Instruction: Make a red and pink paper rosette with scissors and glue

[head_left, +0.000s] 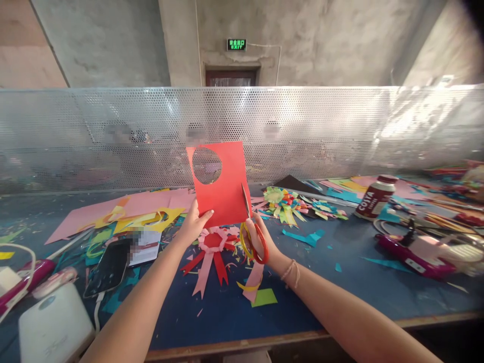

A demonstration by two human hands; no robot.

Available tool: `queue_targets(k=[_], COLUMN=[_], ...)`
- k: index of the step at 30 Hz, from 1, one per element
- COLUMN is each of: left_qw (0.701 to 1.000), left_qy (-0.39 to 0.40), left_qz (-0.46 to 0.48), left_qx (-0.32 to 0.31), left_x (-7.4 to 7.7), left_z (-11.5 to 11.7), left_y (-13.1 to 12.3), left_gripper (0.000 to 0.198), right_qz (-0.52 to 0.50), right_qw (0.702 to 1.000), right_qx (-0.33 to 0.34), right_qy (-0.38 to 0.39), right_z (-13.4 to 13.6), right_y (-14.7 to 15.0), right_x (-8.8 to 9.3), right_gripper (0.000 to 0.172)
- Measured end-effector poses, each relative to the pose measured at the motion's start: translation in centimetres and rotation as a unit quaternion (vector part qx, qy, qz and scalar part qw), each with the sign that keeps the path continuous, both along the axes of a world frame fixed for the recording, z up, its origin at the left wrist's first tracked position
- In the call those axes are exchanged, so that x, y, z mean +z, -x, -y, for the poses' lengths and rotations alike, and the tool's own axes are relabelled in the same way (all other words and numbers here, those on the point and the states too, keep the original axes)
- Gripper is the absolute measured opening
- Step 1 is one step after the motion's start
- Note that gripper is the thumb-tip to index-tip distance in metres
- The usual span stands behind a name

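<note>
A red sheet of paper (pixel 229 194) with a round hole near its upper left corner is held up over the table. My left hand (pixel 196 222) pinches its lower left edge. In my right hand (pixel 260 234) is a pair of scissors (pixel 260 247) with red and yellow handles, their blades pointing up at the sheet's right edge. Exactly how far the blades have cut in is unclear. Below the sheet lies a pink and red paper rosette (pixel 212 242) with ribbon tails. A pink strip (pixel 254 280) and a green paper piece (pixel 264 297) rest in front of my right hand.
A perforated metal screen (pixel 151 136) stands behind the table (pixel 302 277). Pink and yellow sheets, a phone (pixel 108 267) and a white power bank (pixel 56 317) are on the left. Rosettes (pixel 289 201), a Costa bottle (pixel 376 196) and a purple glue gun (pixel 416 257) are on the right.
</note>
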State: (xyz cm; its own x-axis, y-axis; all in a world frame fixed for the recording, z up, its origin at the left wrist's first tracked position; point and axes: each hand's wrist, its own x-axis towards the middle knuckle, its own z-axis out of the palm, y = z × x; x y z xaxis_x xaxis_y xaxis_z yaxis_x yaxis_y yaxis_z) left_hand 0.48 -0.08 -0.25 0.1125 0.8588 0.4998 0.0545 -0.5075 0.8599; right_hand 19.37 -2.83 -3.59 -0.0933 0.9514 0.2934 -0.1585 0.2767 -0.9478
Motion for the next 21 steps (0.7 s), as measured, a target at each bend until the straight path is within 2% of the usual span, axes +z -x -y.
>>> queue_targets(k=[5,11,15,21], left_qw=[1.0,0.999,0.999,0.999], left_qy=[0.002,0.029,0.04,0.036], left_qz=[-0.008,-0.006,-0.014,-0.006], left_qx=[0.013,-0.038,-0.028,-0.027], left_x=[0.0,-0.1,-0.4,-0.4], left_z=[0.0,0.5,0.5,0.5], left_y=[0.0,-0.8,-1.2,-1.2], left_gripper=[0.06,0.064,0.064,0.066], right_qz=[-0.021,-0.064,-0.065,-0.043], right_qw=[1.0,0.996,0.995,0.998], right_qx=[0.006,0.046,0.02,-0.004], right_qy=[0.018,0.045,0.07,0.044], right_z=[0.2,-0.1,-0.6,-1.2], right_y=[0.2,-0.2,-0.3,0.1], right_x=[0.2,0.9,0.7,-0.1], right_gripper=[0.038,0.039,0.042,0.043])
